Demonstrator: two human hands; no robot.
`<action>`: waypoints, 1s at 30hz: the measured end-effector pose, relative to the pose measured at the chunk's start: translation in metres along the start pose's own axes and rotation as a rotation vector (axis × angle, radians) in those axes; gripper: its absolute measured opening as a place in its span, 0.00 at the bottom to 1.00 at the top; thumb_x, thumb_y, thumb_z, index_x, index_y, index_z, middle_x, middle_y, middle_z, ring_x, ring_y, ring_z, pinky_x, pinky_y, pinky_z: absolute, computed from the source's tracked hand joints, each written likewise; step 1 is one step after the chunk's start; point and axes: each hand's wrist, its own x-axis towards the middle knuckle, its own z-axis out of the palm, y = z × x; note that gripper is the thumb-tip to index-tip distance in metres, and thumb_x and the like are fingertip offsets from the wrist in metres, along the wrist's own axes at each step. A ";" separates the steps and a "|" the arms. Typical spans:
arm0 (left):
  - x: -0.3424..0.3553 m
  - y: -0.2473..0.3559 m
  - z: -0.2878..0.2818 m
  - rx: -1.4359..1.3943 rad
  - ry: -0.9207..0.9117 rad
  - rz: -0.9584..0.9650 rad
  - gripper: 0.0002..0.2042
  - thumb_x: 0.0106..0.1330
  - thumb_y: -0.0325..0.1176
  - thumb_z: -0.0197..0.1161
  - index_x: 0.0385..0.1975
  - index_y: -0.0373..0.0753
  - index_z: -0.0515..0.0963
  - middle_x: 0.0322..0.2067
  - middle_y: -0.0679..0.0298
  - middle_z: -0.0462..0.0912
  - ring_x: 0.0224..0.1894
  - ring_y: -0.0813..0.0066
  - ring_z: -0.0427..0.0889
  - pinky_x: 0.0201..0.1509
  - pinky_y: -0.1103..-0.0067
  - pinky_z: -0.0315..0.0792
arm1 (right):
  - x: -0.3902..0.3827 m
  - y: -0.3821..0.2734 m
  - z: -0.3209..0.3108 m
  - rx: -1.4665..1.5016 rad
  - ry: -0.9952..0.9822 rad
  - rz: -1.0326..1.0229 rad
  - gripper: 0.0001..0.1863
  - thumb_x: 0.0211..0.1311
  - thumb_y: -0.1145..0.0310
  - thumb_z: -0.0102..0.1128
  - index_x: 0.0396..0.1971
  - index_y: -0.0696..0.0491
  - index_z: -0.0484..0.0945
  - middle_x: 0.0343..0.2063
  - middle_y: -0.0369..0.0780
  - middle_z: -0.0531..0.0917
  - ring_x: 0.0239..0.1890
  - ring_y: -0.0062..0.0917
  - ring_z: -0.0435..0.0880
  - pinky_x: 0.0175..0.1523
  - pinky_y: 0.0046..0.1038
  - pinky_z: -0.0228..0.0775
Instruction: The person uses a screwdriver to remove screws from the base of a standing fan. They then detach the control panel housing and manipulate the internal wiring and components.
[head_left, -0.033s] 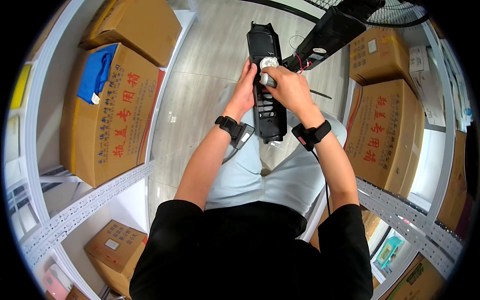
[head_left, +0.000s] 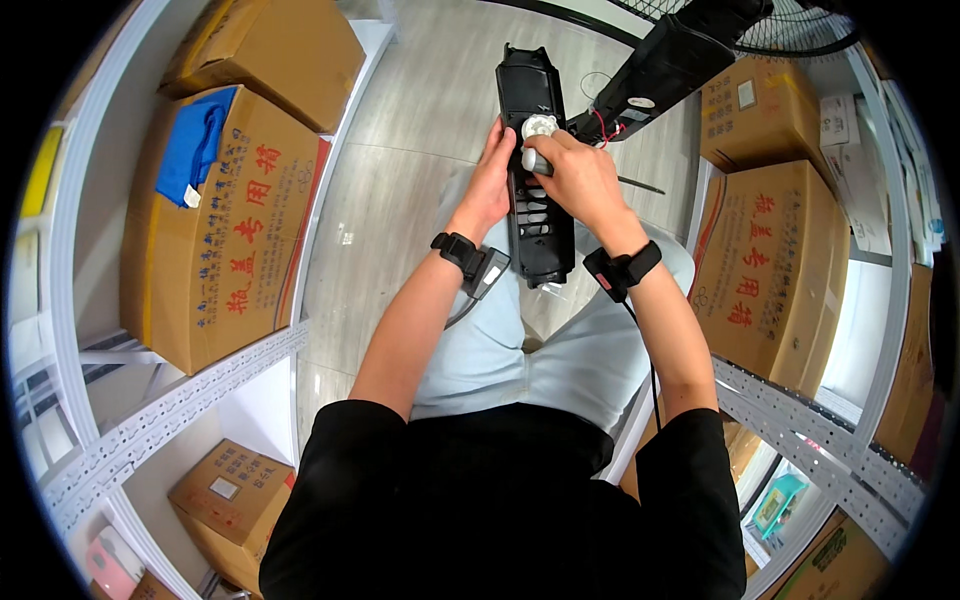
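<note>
A long black plastic housing (head_left: 544, 250) stands lengthwise before me, its slotted inner side up and its near end over my lap. My left hand (head_left: 487, 182) grips its left edge, thumb on top. Against the upper middle of the housing sits a white round part (head_left: 541, 126). My right hand (head_left: 583, 180) is closed round a grey-white cylindrical handle (head_left: 537, 162), just below that round part; the handle's other end is hidden by my fingers. Right beside the housing, a black column (head_left: 655, 75) with red wires (head_left: 605, 128) leans in.
A wire fan grille (head_left: 795, 38) is at the upper right. Shelves with cardboard boxes (head_left: 235, 250) flank me on the left, one draped with a blue cloth (head_left: 196, 140); more boxes (head_left: 765, 265) stand on the right. A thin dark rod (head_left: 642, 186) lies near my right hand.
</note>
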 end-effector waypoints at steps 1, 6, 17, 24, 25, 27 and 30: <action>-0.002 0.001 0.001 0.005 0.001 -0.004 0.22 0.73 0.42 0.43 0.66 0.51 0.51 0.53 0.65 0.70 0.49 0.72 0.75 0.43 0.71 0.78 | 0.000 0.001 0.003 -0.018 0.004 -0.027 0.16 0.40 0.72 0.69 0.33 0.51 0.76 0.30 0.38 0.77 0.31 0.35 0.81 0.33 0.34 0.74; -0.006 0.002 0.004 0.046 0.038 -0.038 0.27 0.72 0.43 0.48 0.68 0.48 0.49 0.57 0.66 0.67 0.54 0.74 0.71 0.50 0.73 0.73 | 0.004 0.009 0.012 -0.108 0.058 -0.147 0.16 0.35 0.74 0.68 0.29 0.53 0.74 0.31 0.37 0.74 0.37 0.31 0.79 0.35 0.33 0.75; 0.000 -0.005 -0.005 0.065 -0.036 -0.078 0.24 0.73 0.41 0.46 0.67 0.50 0.52 0.53 0.67 0.70 0.50 0.77 0.73 0.46 0.75 0.75 | 0.006 0.013 0.011 -0.064 -0.016 -0.087 0.13 0.39 0.75 0.66 0.28 0.57 0.74 0.31 0.41 0.75 0.33 0.37 0.81 0.35 0.35 0.75; -0.004 -0.003 -0.002 0.068 -0.057 -0.084 0.24 0.73 0.40 0.47 0.67 0.50 0.52 0.53 0.66 0.70 0.50 0.76 0.73 0.48 0.74 0.74 | 0.006 0.011 0.005 0.005 -0.073 0.019 0.13 0.43 0.72 0.65 0.31 0.58 0.76 0.35 0.42 0.77 0.35 0.40 0.81 0.38 0.37 0.75; -0.003 -0.003 -0.002 0.067 -0.062 -0.081 0.24 0.73 0.40 0.47 0.67 0.50 0.52 0.53 0.66 0.70 0.50 0.76 0.73 0.48 0.74 0.74 | 0.005 0.012 0.005 0.015 -0.071 0.028 0.13 0.43 0.71 0.64 0.31 0.58 0.76 0.36 0.43 0.77 0.35 0.40 0.81 0.38 0.37 0.75; -0.002 -0.004 -0.003 0.063 -0.066 -0.081 0.24 0.73 0.40 0.47 0.67 0.49 0.52 0.53 0.66 0.70 0.50 0.75 0.74 0.48 0.74 0.74 | 0.005 0.013 0.005 0.015 -0.074 0.038 0.13 0.43 0.71 0.64 0.31 0.58 0.76 0.36 0.43 0.77 0.35 0.40 0.81 0.38 0.37 0.75; 0.000 -0.006 -0.006 0.057 -0.064 -0.089 0.24 0.73 0.39 0.46 0.67 0.50 0.51 0.53 0.65 0.70 0.50 0.75 0.74 0.48 0.74 0.75 | 0.006 0.011 0.004 -0.011 -0.080 0.025 0.13 0.43 0.73 0.65 0.31 0.58 0.76 0.35 0.42 0.77 0.35 0.40 0.81 0.38 0.37 0.75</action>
